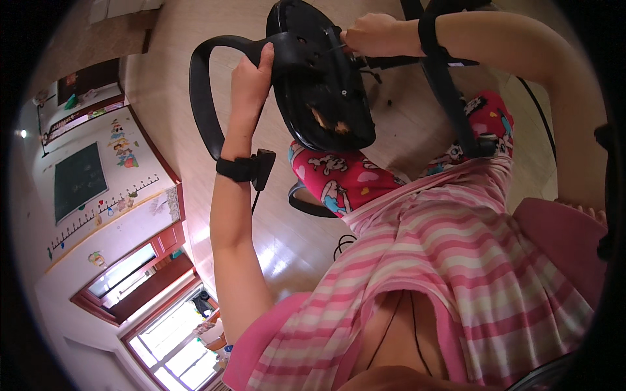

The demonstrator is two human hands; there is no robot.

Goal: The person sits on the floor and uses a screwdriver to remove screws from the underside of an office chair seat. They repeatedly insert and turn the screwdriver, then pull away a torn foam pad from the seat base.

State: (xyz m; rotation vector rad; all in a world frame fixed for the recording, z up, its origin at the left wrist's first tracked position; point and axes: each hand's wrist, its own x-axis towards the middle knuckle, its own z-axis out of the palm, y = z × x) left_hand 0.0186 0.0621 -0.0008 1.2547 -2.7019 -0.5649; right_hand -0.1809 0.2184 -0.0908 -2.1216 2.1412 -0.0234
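Note:
A black plastic chair seat point(319, 85) is turned with its underside toward me, above my knees. My left hand point(251, 81) grips the seat's left edge where a curved black armrest point(202, 98) loops off it. My right hand point(372, 34) is closed near the seat's upper right edge, on a small thin thing that I cannot make out. Both wrists wear black bands point(238, 168).
I sit with patterned red trousers point(339, 176) and a pink striped top point(443, 260) below the seat. A black chair frame bar point(450, 98) runs across my right knee. Wooden floor point(293, 241) lies underneath. A chalkboard point(78, 179) and windows point(169, 332) are at the left.

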